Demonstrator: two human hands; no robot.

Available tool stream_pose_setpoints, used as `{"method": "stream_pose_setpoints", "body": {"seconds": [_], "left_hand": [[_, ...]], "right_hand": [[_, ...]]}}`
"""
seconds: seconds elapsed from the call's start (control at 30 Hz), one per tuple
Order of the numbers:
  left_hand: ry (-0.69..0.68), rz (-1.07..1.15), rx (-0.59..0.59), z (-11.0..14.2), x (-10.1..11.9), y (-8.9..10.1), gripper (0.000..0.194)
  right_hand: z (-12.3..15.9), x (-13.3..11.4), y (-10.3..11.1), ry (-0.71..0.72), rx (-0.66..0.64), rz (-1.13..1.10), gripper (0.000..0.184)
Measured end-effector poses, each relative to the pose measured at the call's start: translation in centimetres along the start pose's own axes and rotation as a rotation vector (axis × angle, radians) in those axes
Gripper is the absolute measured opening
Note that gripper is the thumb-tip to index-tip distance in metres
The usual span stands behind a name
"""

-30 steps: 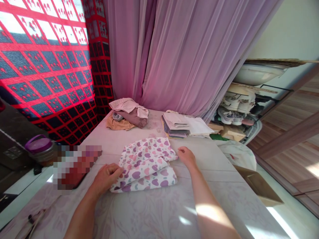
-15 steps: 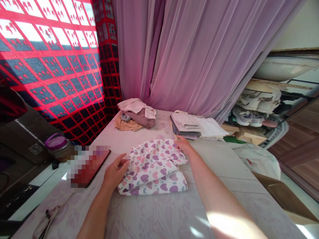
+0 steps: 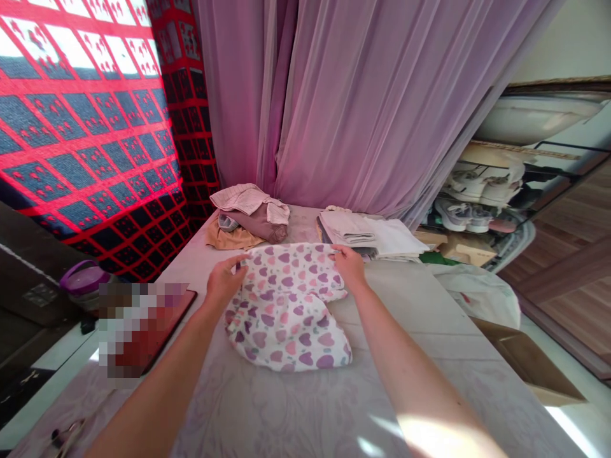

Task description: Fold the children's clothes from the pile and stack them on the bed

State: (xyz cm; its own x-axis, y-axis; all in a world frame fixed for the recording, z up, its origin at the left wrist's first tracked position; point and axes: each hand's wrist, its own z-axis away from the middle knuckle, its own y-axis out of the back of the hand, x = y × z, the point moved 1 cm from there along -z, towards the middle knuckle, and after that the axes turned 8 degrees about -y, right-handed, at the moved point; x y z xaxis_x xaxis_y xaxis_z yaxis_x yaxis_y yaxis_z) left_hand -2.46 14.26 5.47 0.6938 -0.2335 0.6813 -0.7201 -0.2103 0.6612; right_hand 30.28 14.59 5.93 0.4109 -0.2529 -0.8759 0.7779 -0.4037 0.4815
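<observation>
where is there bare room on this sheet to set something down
Widest free patch: the pale sheet right of the heart-print cloth, bordered by the folded stack behind it. A strip lies nearest you, in front of the cloth. Crowded: the far end, with the rumpled clothes, and around the left hand and right hand at the cloth's far edge.

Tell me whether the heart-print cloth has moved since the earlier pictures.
Yes: the heart-print cloth has spread farther from the person, its far edge now level with the folded clothes.
</observation>
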Motion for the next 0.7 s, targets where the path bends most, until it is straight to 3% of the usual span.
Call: {"method": "stream_pose_setpoints", "body": {"seconds": [0.07, 0.17, 0.27, 0.5, 0.6, 0.7], "left_hand": [[-0.064, -0.027, 0.03, -1.2, -0.1, 0.1, 0.047], [-0.041, -0.019, -0.068, -1.1, -0.8, -0.2, 0.054], [0.034, 0.002, -0.113, 1.6, -2.0, -0.4, 0.049], [0.037, -0.177, 0.07, 9.9, -2.9, 0.7, 0.053], [0.069, -0.212, 0.061, 10.9, -2.3, 1.2, 0.046], [0.11, -0.245, 0.055, 10.8, -1.7, 1.4, 0.041]], "right_hand": [[0.2, -0.4, -0.2, 0.099, 0.016, 0.002, 0.039], [1.3, -0.1, -0.6, 0.094, -0.03, 0.025, 0.041], [3.6, 1.5, -0.4, 0.057, -0.098, 0.062, 0.034], [11.3, 6.8, 2.5, -0.063, -0.207, 0.274, 0.029], [13.1, 8.1, 3.1, -0.094, -0.308, 0.184, 0.031], [14.0, 8.3, 3.1, 0.007, -0.386, 0.11, 0.04]]}}
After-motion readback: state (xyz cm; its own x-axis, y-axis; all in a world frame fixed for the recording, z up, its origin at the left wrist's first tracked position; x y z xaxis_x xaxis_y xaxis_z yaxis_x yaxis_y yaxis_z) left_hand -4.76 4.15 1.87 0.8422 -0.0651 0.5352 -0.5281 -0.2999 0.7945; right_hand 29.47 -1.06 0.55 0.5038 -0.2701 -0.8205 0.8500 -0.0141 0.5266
